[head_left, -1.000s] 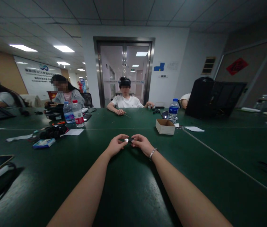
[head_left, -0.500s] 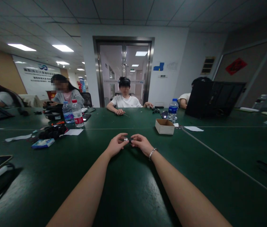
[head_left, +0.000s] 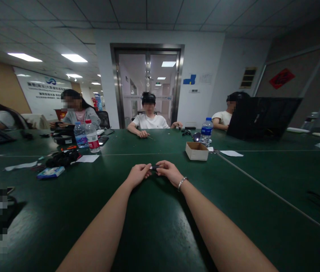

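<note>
Between my two hands is a small dark, slim object (head_left: 154,167) with a short silver part at its left end. My left hand (head_left: 139,176) pinches that silver end between thumb and fingers. The dark end is gripped by the fingertips of my right hand (head_left: 170,173), which has a silver bracelet on its wrist. Both hands are just above the green table (head_left: 154,204). The fingers cover parts of the object, and it is too small to tell its kind.
An open cardboard box (head_left: 197,152) stands ahead to the right, with a water bottle (head_left: 206,131) behind it. Two bottles, a black cable bundle (head_left: 62,157) and a blue packet (head_left: 50,172) are at left. A co-worker (head_left: 150,119) sits opposite; a large black case (head_left: 263,118) stands at right.
My left fingers have closed in around the silver end, and more of the dark part shows. At right, the black case has turned and a person behind it shows more.
</note>
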`<state>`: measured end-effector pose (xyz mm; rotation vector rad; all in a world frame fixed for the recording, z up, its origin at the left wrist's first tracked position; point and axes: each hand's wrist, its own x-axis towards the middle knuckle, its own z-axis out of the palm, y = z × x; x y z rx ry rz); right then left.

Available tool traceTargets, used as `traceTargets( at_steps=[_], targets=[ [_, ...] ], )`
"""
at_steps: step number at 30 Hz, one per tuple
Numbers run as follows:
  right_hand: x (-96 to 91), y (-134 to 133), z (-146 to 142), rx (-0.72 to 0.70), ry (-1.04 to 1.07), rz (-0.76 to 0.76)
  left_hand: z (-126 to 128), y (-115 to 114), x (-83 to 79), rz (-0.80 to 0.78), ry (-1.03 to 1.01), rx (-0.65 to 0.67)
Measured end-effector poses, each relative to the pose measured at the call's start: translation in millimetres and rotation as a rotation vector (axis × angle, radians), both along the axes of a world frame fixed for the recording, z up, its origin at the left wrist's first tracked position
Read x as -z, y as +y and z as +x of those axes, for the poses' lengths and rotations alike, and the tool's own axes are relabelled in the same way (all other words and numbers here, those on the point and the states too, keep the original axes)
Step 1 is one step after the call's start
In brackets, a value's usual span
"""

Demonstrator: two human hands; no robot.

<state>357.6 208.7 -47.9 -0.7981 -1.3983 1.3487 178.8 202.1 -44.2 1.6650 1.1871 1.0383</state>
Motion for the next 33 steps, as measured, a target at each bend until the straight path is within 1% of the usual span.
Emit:
traceTargets(
  at_steps=[4,7,13,17,23,26,31,33],
  targets=[
    [-0.1,0,0,0.0,0.001,-0.006,-1,-5,-2.8,0.061,-0.081,0.077],
    [-0.6,0,1,-0.005,-0.007,-0.006,-3,-6,-4.0,0.083,-0.098,0.121],
    [-0.3,0,1,-0.006,-0.015,-0.011,-3,-3,-2.9,0.04,-0.097,0.068],
    [-1.0,-1,1,-0.002,-0.021,-0.002,-2,-4,-5.4,0.02,-0.057,0.027],
    [-1.8,-1,0,-0.004,-0.066,0.021,1,-5,-7.7,0.01,-0.039,0.006],
    [-0.6,-2,-4,0.069,-0.212,0.131,2,-6,-6.3,0.042,-0.04,-0.01],
    [-1.3,-10,-13,0.227,-0.658,0.405,5,-11,-5.6,0.13,0.026,-0.031],
    [-2.2,-12,-15,0.272,-0.762,0.489,7,-14,-5.6,0.171,0.081,-0.041]
  ],
)
